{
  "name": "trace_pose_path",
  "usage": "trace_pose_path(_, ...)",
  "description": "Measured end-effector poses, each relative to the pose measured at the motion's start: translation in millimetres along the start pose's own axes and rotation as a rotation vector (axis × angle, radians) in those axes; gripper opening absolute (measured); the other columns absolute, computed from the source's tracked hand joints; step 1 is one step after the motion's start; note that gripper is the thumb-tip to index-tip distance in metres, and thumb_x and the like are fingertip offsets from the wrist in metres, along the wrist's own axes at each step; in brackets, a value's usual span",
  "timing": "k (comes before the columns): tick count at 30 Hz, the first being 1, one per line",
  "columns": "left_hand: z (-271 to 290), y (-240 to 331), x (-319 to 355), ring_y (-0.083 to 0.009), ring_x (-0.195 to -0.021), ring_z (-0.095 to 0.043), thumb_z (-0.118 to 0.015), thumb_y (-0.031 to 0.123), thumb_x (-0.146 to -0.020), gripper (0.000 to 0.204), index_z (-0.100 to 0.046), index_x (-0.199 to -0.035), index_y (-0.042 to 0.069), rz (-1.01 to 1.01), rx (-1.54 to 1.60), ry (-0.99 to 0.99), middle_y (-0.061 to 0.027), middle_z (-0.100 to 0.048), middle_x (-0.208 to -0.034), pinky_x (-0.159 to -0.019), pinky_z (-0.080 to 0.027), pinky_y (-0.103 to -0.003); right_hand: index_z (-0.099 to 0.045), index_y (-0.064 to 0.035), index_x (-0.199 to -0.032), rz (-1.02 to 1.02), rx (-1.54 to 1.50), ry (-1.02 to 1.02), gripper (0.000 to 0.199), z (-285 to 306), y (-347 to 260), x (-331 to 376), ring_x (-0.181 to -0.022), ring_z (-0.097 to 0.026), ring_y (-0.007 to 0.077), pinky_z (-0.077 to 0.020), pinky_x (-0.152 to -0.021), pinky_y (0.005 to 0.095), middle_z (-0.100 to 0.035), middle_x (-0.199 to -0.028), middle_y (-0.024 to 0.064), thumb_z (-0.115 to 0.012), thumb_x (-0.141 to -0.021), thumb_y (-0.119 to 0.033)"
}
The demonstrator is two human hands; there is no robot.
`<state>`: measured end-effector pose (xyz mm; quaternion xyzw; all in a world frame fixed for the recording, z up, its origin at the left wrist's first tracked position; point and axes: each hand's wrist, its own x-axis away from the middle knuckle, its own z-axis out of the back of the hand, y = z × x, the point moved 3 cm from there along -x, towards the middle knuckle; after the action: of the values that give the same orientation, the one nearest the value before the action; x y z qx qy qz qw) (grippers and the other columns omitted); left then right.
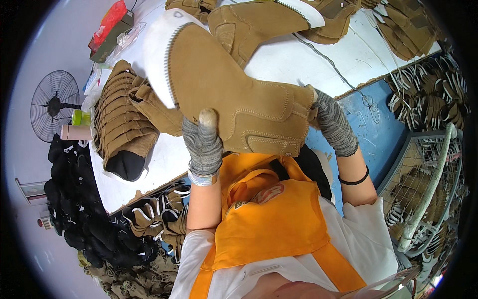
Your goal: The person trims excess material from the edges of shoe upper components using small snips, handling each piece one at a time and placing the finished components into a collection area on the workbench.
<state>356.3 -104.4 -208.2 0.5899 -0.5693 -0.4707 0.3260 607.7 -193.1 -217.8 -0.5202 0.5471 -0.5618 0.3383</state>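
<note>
Between my two gloved hands is a brown suede boot upper (pixel 219 82). Its white toe part (pixel 160 45), edged with dark zigzag stitching, points up and left. My left hand (pixel 203 144), in a grey knit glove, is closed on its lower edge, thumb on the near face and other fingers behind. At the shaft's open end my right hand (pixel 334 122), in a matching glove, is closed on the rim, its fingertips partly hidden. Behind the held piece, another boot upper (pixel 259 25) with a white toe lies on the white table (pixel 284 62).
Left on the table is a row of stacked brown uppers (pixel 122 112); more brown pieces (pixel 406 27) lie far right. A cable (pixel 326 60) hangs over the table edge. A wire cart (pixel 423 184) stands right, black items (pixel 94 214) are piled left, near a fan (pixel 55 105).
</note>
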Motion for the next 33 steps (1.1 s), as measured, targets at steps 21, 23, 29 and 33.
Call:
trace_pose_path(21, -25, 7, 15, -0.0189, -0.103, -0.053, -0.076, 0.031, -0.077, 0.063, -0.047, -0.126, 0.004, 0.028, -0.108, -0.107, -0.0061, -0.054, -0.114, -0.094, -0.044, -0.034, -0.049, -0.0014, -0.13, 0.033, -0.552, -0.088, 0.086, -30, -21, 10, -0.104, -0.059, 0.0186, -0.054, -0.086, 0.0301, -0.057, -0.12, 0.0152, -0.063, -0.076, -0.068)
trace_pose_path(23, -20, 4, 12, -0.0192, -0.104, -0.053, -0.076, 0.03, -0.077, 0.061, -0.048, -0.125, 0.004, 0.026, -0.092, -0.095, -0.0063, -0.054, -0.115, -0.095, -0.043, -0.033, -0.047, -0.001, -0.131, 0.054, -0.528, -0.183, 0.084, -23, -11, 4, -0.106, -0.06, 0.0196, -0.0535, -0.088, 0.0315, -0.057, -0.121, 0.0144, -0.064, -0.078, -0.064)
trace_pose_path(29, -26, 15, 6, -0.019, -0.097, -0.058, -0.077, 0.026, -0.076, 0.051, -0.056, -0.117, 0.002, 0.027, -0.078, -0.028, -0.0081, -0.06, -0.108, -0.089, -0.047, -0.033, -0.051, -0.0002, -0.127, 0.09, -0.367, -0.114, 0.064, -20, -25, 1, -0.1, -0.062, 0.0182, -0.0533, -0.08, 0.0297, -0.061, -0.112, 0.0114, -0.068, -0.081, -0.043)
trace_pose_path(33, -32, 24, 1, -0.0199, -0.099, -0.059, -0.075, 0.029, -0.078, 0.054, -0.055, -0.12, 0.0, 0.027, -0.114, -0.064, -0.0097, -0.06, -0.111, -0.089, -0.048, -0.033, -0.055, 0.0012, -0.12, 0.179, -0.412, -0.094, 0.052, -21, -17, -4, -0.095, -0.063, 0.0187, -0.0537, -0.078, 0.0296, -0.062, -0.107, 0.0109, -0.067, -0.082, -0.031)
